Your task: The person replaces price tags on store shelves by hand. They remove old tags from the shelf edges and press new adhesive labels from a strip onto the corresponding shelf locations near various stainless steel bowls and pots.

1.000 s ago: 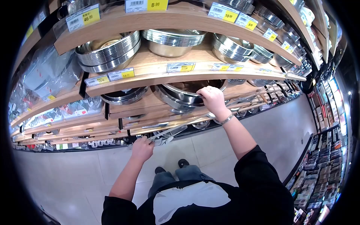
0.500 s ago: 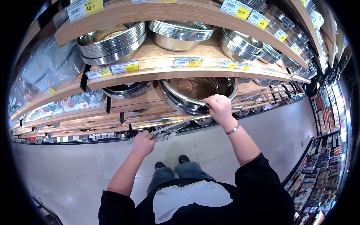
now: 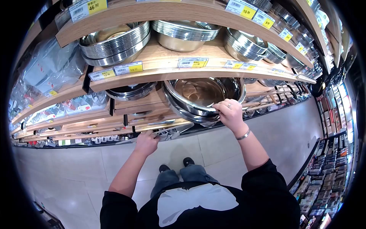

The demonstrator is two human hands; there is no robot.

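Observation:
My right hand (image 3: 231, 113) is closed on the near rim of a large stainless steel basin (image 3: 200, 91), thumb and fingers pinching its edge. The basin is tilted toward me, jutting out from the lower shelf, with another steel basin (image 3: 187, 114) nested beneath it. Lower and to the left, my left hand (image 3: 147, 142) has its fingers curled at the shelf front, beside a thin, pale, see-through strip (image 3: 169, 134). What its fingers hold, I cannot tell.
Stacks of steel basins (image 3: 114, 44) fill the shelf above, whose wooden front edge (image 3: 160, 77) carries price labels (image 3: 193, 62). Dark-rimmed pans (image 3: 131, 91) sit left of the basin. Plastic-wrapped goods (image 3: 47, 66) are at far left. Tiled floor (image 3: 76, 162) lies below.
The tilted basin and my right hand have moved slightly right and toward me, showing more of its inside. The pale strip by my left hand has shifted and looks more crumpled.

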